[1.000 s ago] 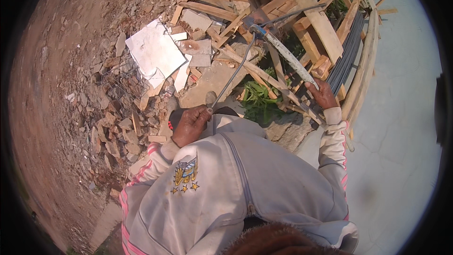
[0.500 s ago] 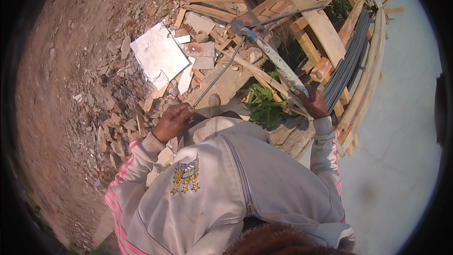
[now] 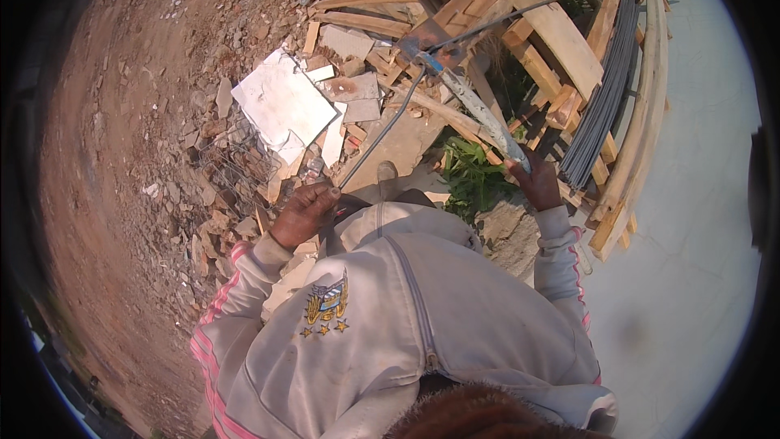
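Note:
My left hand point(image 3: 305, 215) is closed around the near end of a thin dark metal rod point(image 3: 380, 135). The rod runs up to the blue end of a pale, paint-worn pipe-handled tool point(image 3: 479, 107). Beyond that blue end, a length of rod point(image 3: 496, 24) slants off to the upper right, so it looks bent there. My right hand point(image 3: 536, 181) grips the tool's near end. Under the blue head lies a rusty metal plate point(image 3: 424, 36); the exact contact between head and rod is too small to make out.
A bundle of grey rods point(image 3: 603, 97) and long timbers point(image 3: 642, 138) lie to the right beside a pale smooth surface point(image 3: 682, 276). White board point(image 3: 286, 106), rubble point(image 3: 203, 195) and scrap wood spread ahead and left. Green leaves point(image 3: 474, 177) grow by a stone point(image 3: 508, 232).
The whole view has shifted slightly. Against the timbers, the tool's near end and my right hand have swung a little left. Both hands keep their grips.

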The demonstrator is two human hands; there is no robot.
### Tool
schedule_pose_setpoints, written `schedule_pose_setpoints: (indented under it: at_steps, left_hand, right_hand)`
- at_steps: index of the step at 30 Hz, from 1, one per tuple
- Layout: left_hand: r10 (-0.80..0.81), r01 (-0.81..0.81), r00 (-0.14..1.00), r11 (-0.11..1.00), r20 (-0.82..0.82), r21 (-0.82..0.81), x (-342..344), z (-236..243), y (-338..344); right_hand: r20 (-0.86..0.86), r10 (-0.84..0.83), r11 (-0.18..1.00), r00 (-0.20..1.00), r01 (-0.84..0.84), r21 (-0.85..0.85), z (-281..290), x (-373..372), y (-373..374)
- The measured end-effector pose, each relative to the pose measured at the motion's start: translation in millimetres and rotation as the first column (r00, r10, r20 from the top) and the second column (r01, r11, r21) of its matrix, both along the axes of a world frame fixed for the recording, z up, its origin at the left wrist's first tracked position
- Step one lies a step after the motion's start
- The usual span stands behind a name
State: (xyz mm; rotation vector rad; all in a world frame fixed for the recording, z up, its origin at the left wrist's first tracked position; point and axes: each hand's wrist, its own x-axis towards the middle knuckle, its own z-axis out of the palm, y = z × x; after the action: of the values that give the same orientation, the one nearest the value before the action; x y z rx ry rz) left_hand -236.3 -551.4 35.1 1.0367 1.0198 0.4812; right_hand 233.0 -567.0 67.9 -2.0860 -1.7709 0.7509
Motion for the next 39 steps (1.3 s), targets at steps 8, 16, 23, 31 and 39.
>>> schedule_pose_setpoints:
  at_steps: [8,16,23,31,39]
  left_hand:
    - [-0.073,0.082,0.991,0.993,0.108,-0.082,-18.7,-3.5,26.3]
    - [-0.281,0.302,0.948,0.942,0.147,-0.145,-69.6,-17.0,101.3]
    - [-0.562,0.558,0.827,0.825,0.021,0.089,-108.1,-30.8,204.9]
    - [-0.671,0.665,0.741,0.736,0.005,0.128,-112.9,-26.5,258.7]
    - [-0.52,0.649,0.759,0.567,-0.391,0.507,-109.5,-43.9,220.8]
  right_hand:
    - [0.245,-0.023,1.0,0.969,0.018,0.021,6.3,-19.4,-15.5]
    - [0.271,-0.257,0.966,0.928,0.254,0.047,3.6,-99.0,-46.9]
    - [0.217,-0.522,0.85,0.825,0.524,0.057,13.3,-202.2,-57.3]
    - [0.191,-0.612,0.789,0.767,0.61,0.076,12.4,-253.3,-58.8]
    - [0.046,-0.595,0.804,0.803,0.591,0.066,16.4,-254.4,-56.3]
